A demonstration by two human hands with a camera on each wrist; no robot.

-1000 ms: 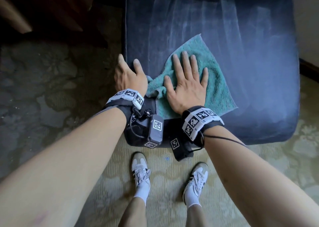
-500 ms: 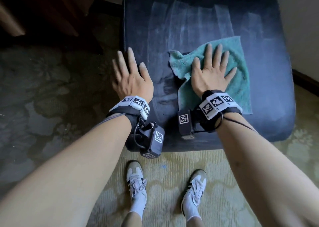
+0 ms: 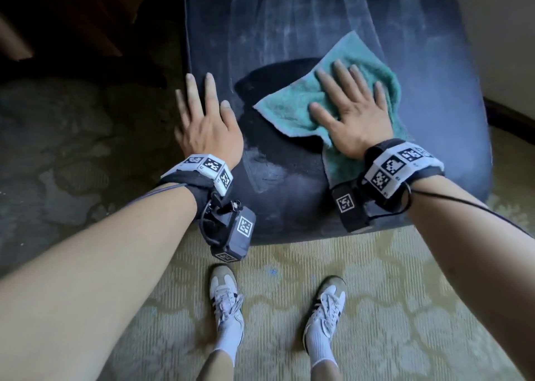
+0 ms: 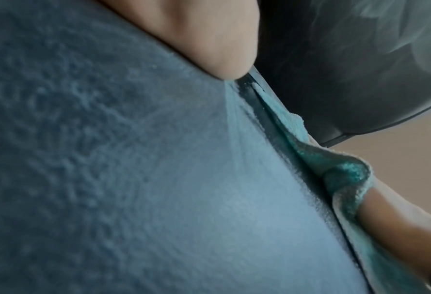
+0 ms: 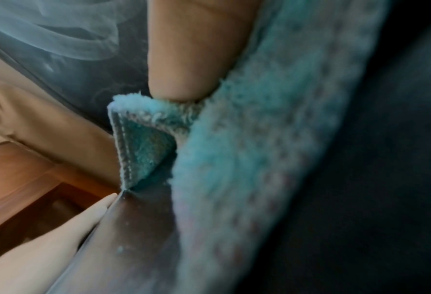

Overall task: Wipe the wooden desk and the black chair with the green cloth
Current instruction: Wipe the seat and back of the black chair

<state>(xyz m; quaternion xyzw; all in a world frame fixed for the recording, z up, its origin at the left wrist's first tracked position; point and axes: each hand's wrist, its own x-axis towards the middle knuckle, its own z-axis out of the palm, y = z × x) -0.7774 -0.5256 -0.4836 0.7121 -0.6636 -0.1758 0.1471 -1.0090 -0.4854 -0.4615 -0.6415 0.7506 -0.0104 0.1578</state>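
From the head view, the green terry cloth is seen pressed flat on the black padded chair seat under the right hand, fingers spread. The left hand is laid flat, fingers straight, at the seat's left edge.

In the left wrist view, a bunched cloth fold is shown beside the seat.

In the right wrist view, a cloth corner is seen turned up under a finger.
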